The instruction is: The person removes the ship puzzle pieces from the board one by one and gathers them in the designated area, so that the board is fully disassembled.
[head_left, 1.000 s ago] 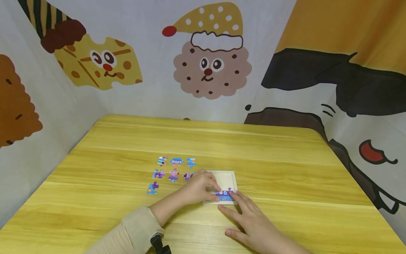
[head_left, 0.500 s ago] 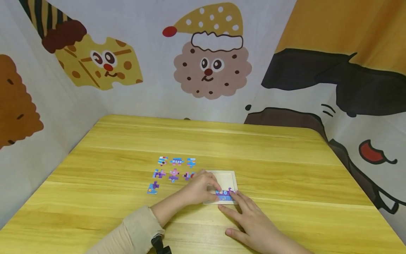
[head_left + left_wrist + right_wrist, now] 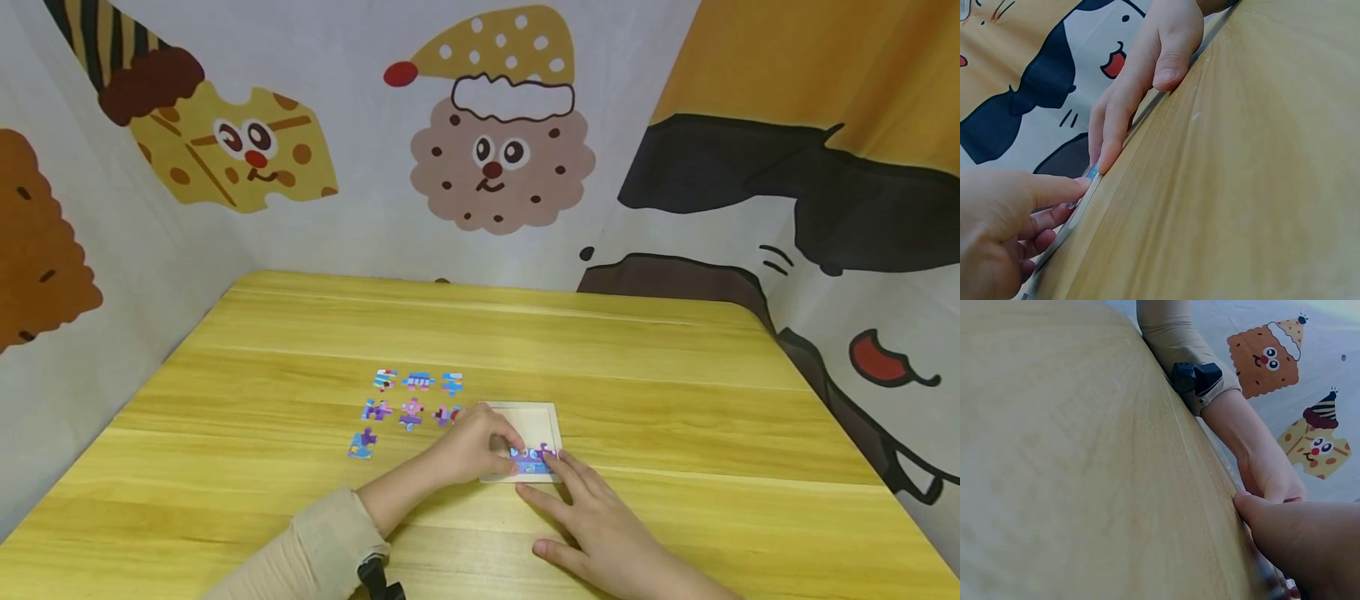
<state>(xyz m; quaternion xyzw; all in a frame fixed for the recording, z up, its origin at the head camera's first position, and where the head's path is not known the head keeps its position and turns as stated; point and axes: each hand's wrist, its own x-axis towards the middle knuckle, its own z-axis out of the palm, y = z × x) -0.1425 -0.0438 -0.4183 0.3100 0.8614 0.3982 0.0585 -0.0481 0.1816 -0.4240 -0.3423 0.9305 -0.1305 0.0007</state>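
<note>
A square puzzle tray (image 3: pixel 556 429) with a pale rim lies near the table's front. Along its near side sit joined jigsaw pieces (image 3: pixel 532 468) in blue and purple. My left hand (image 3: pixel 468 446) reaches over the tray's left side, thumb and forefinger pinching a jigsaw piece at the left end of that strip; the fingers partly hide it. With its fingers stretched out, my right hand (image 3: pixel 600 521) touches the strip's right end and the rim. In the left wrist view, the left thumb (image 3: pixel 1063 189) presses beside the right fingertips, close to a bit of blue piece (image 3: pixel 1092 172).
Several loose jigsaw pieces (image 3: pixel 411 412) lie in rows left of the tray; the left hand partly covers one. The wooden table (image 3: pixel 660 375) reaches back to a cartoon-printed cloth (image 3: pixel 345 233). A black strap mount (image 3: pixel 381 579) sits at the left sleeve.
Within the tray, the strip of pieces has shifted slightly under the left fingers and looks a little tilted. Both hands stay almost in place.
</note>
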